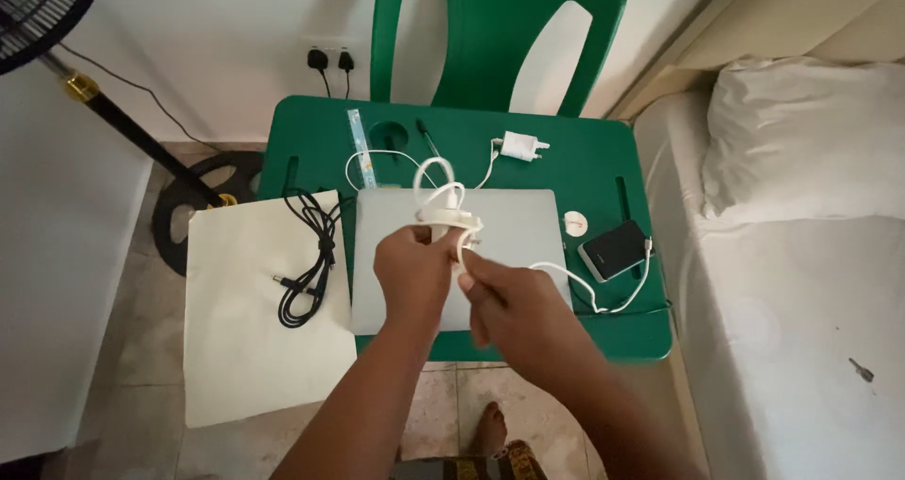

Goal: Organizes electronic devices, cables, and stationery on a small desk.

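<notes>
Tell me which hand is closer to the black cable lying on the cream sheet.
Left. The left hand holds the coiled white cable over the closed laptop, just right of the black cable. The right hand sits farther right, pinching the same white cable.

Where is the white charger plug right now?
In the head view, the white charger plug lies on the green table toward its back edge, just beyond the closed grey laptop and right of the black pen.
</notes>
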